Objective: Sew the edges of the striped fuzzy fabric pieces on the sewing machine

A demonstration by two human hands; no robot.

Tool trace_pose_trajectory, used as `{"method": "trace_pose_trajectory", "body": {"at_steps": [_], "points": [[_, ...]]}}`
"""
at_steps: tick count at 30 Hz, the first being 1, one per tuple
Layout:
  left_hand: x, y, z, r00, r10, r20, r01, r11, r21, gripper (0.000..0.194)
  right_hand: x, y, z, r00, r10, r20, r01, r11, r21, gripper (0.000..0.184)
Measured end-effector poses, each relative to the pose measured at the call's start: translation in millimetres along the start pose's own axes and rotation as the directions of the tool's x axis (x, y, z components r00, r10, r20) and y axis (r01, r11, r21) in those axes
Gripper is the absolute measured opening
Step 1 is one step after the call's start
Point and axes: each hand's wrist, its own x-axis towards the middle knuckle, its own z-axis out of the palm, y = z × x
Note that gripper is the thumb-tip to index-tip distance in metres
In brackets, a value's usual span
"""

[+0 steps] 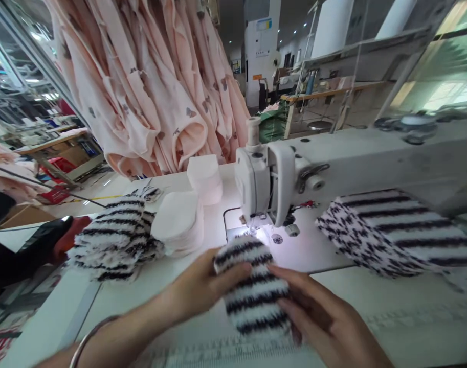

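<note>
A black-and-white striped piece of plush fabric [256, 299] lies in front of the needle area of a white sewing machine [256, 179]. My left hand [202, 281] grips its left edge, thumb on top and fingers hidden underneath. On the right edge, my right hand [321, 312] holds the same piece, its fingers along the side. The far rounded end of the fabric reaches close to the lit needle plate. Whether it lies under the presser foot I cannot tell.
Left of the machine are a heap of striped plush pieces [114, 240] and two stacks of white rounded pieces [179, 220]. A stack of striped fabric [402, 230] lies at right. Pink cloth [152, 92] hangs behind the table. A printed ruler [233, 352] runs along the front.
</note>
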Motion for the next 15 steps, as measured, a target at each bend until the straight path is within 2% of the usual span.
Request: {"method": "trace_pose_trajectory", "body": {"at_steps": [3, 5, 7, 9, 15], "points": [[14.7, -10.1, -21.3, 0.995, 0.080, -0.056, -0.050, 0.910, 0.411, 0.019, 15.3, -2.8, 10.2, 0.999, -0.018, 0.026, 0.023, 0.983, -0.182, 0.030], [21.5, -20.7, -24.6, 0.996, 0.066, -0.053, -0.029, 0.850, 0.525, 0.014, 19.6, -1.1, 10.1, 0.998, -0.035, 0.051, 0.050, 0.940, -0.336, 0.025], [22.7, -27.3, -22.4, 0.999, 0.040, -0.034, -0.016, 0.849, 0.528, 0.012, 19.5, 1.2, 6.9, 0.994, -0.042, 0.100, 0.080, 0.905, -0.417, 0.021], [19.7, -27.0, -19.3, 0.999, 0.037, -0.023, -0.020, 0.858, 0.513, 0.009, 17.2, 1.7, 2.6, 0.988, -0.057, 0.142, 0.112, 0.899, -0.423, 0.021], [11.1, -7.9, -19.5, 1.000, 0.002, -0.014, 0.005, 0.870, 0.494, 0.007, 12.1, -4.0, -2.1, 0.975, -0.140, 0.174, 0.205, 0.871, -0.448, 0.021]]}}
